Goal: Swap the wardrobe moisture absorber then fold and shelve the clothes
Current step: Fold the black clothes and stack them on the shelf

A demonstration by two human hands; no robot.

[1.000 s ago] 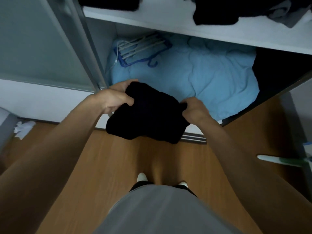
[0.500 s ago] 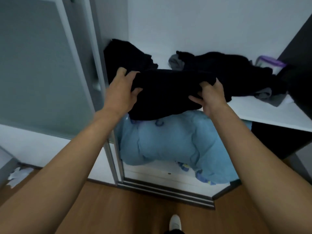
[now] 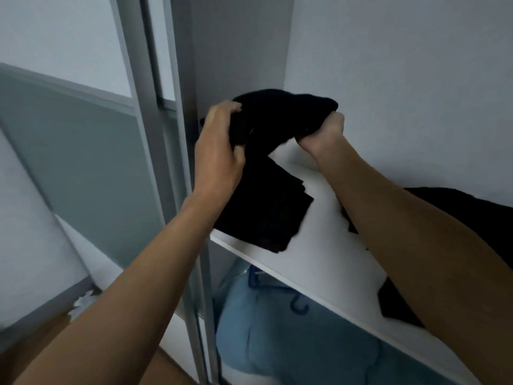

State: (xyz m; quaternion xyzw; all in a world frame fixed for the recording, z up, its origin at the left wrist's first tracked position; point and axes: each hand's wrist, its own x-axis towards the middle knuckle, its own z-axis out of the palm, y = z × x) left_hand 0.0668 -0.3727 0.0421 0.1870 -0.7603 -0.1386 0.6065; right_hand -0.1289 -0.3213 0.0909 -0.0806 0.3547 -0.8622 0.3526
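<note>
Over the left end of the white shelf [image 3: 319, 245], the folded black garment [image 3: 283, 115] lies crosswise, left hand [image 3: 219, 151] gripping its nearer end, right hand [image 3: 324, 134] clutching its farther end, above a black stack [image 3: 266, 207].

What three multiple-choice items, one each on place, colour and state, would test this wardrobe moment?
1. Where is the garment?
A. on the floor
B. over the left end of the shelf
C. on the bedding below

2. What colour is the bedding?
A. light blue
B. red
C. yellow

3. What do the hands do?
A. both hang empty
B. only one holds the garment
C. the left hand and right hand both grip the garment

Answers:
1 B: it is held just above the shelf's left end.
2 A: light blue fabric shows under the shelf.
3 C: fingers of each hand curl into the black cloth.
</note>
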